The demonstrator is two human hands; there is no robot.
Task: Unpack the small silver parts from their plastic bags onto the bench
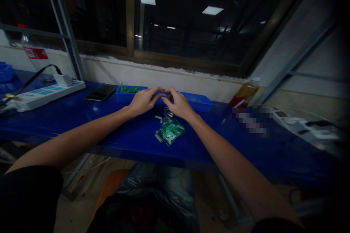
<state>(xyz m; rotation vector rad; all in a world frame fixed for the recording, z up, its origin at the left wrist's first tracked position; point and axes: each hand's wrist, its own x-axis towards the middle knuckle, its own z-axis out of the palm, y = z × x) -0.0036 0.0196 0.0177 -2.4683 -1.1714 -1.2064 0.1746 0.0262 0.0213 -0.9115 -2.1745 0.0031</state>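
My left hand (144, 100) and my right hand (177, 102) meet above the blue table, their fingers closed on a small grey metallic piece (163, 95) between the fingertips. The piece is too small to name more exactly. Below the hands lie several small metallic pieces (168, 113) in a loose pile. Closer to me, a clear bag with green contents (172, 131) lies flat, and another metallic piece (159, 138) sits at its left edge. Behind my left hand stands a blue bin (124, 97) with green strips (128, 89) in it.
Behind my right hand is another blue bin (201, 105). A phone (100, 93) and a white power strip (51, 94) lie on the left, near a plastic bottle (35, 51). On the right stand a red and gold carton (244, 94) and another white power strip (308, 128). The table (115, 149) ends before my lap.
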